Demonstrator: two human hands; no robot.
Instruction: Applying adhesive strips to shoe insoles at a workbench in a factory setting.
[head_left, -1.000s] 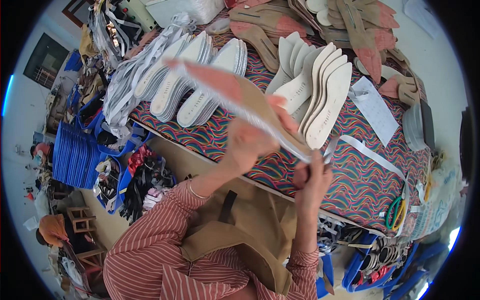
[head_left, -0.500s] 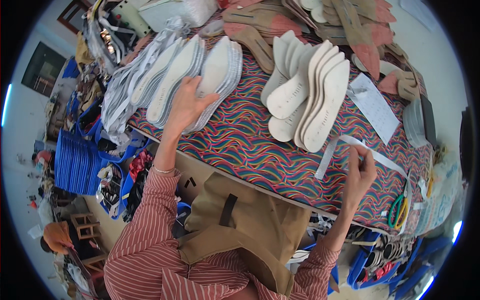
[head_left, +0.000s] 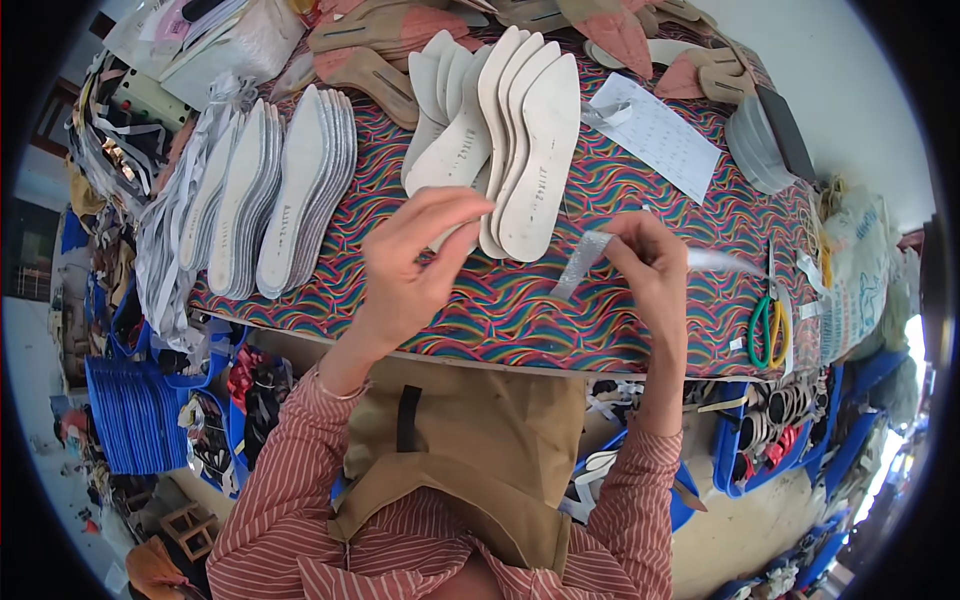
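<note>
My right hand [head_left: 650, 265] pinches a silvery-white strip of tape [head_left: 580, 268] near one end. Its short end hangs to the left of the fingers, and the long part [head_left: 725, 260] runs off to the right. In front of a fanned pile of white insoles [head_left: 540, 150], my left hand [head_left: 425, 265] is raised with curved fingers. A gap shows between its thumb and fingertips, with nothing visible in it. At the table's left, several stacks of insoles [head_left: 300, 190] with silvery edges stand side by side, apart from both hands.
Scissors [head_left: 770, 332] with green and yellow handles lie at the right edge of the patterned tabletop [head_left: 460, 335]. Behind them are a printed sheet [head_left: 655, 135] and a white roll [head_left: 755, 150]. Brown and pink shoe pieces [head_left: 390, 45] cover the far side. Blue bins [head_left: 735, 440] stand below.
My left hand has left the insole stacks on the left and moved right, to the fanned pile. My right hand still holds the tape. The view has swung to the right.
</note>
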